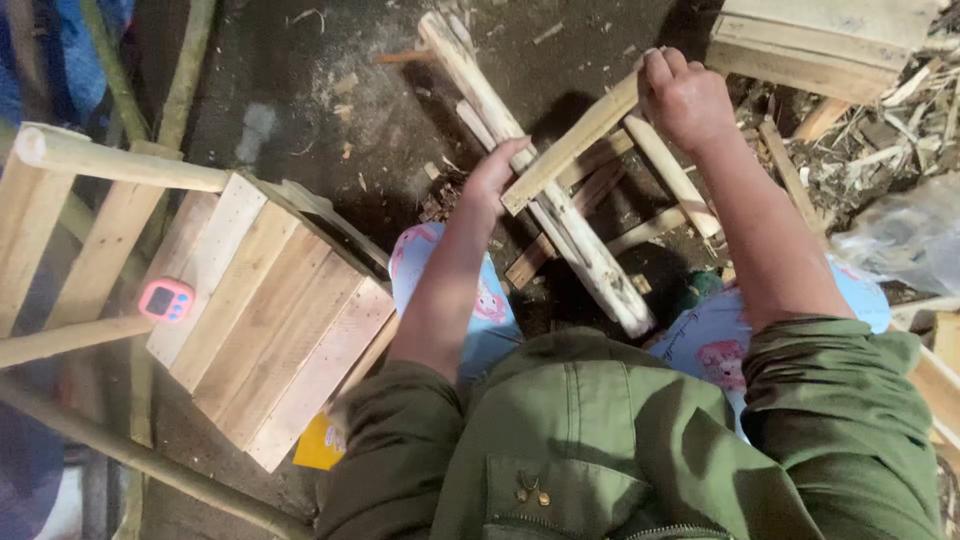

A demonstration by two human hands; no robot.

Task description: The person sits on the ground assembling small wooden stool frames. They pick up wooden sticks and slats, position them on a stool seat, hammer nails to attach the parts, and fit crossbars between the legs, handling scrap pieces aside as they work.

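2 hands hold 1 flat wooden slat (572, 142).
Right hand (686, 98) curls closed over its far end; left hand (494, 176), fingers extended, touches its near end.

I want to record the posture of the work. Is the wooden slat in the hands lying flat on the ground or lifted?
Lifted. The wooden slat slants above the floor, its upper end in the right hand, the left hand at its lower end.

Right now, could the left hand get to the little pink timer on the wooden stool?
Probably yes. The left hand rests on the wooden frame, apart from the pink timer, which sits on the pale plank stool to its left. Nothing lies between them, though the hand would have to let go first.
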